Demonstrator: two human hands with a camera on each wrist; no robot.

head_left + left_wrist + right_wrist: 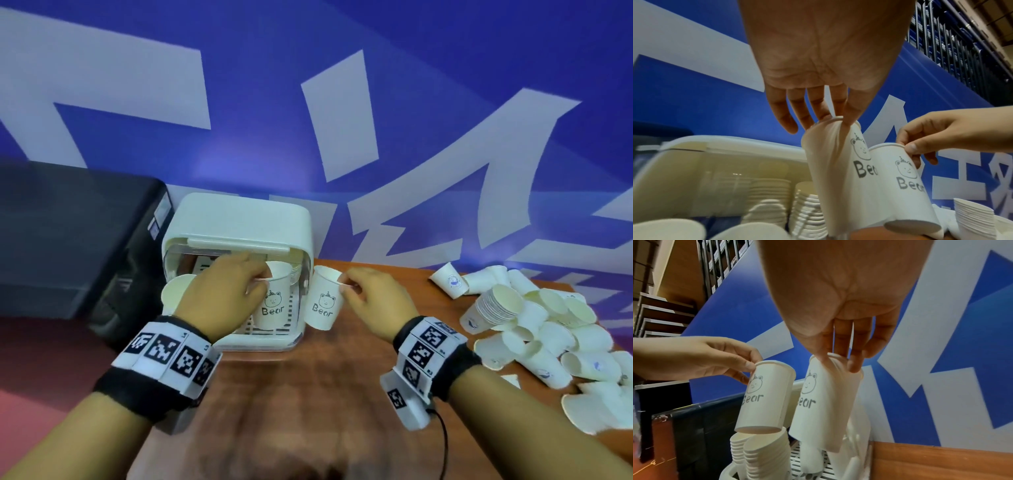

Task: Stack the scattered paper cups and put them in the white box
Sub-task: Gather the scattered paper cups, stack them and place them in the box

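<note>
A brown wood-grain table [308,394] stands against a blue wall [239,85] painted with large pale block shapes; a dark grey case [68,240] sits at the table's far left. The right wrist view shows stair steps [663,313] and a dark railing above the wall.

Two paper cups printed with a bear face and the word "Bear" are held up, one in each hand. The left hand [222,291] pinches the rim of the left Bear cup [274,301] between thumb and fingers, holding it upright over the open white box [239,219]. The right hand [373,301] pinches the rim of the right Bear cup [323,301], tilted, just beside the box's right edge and near the other cup; whether the two cups touch cannot be told.

The box is smooth plastic with rounded corners and a slotted floor. Inside it, the wrist views show at least two nested stacks [760,454] with ribbed-looking rolled rims.

On the right of the table lies a loose pile of cups [548,325], too many and too overlapped to count, most on their sides, with one short nested stack [496,305] among them. All are thin, matte, tapered white paper.
</note>
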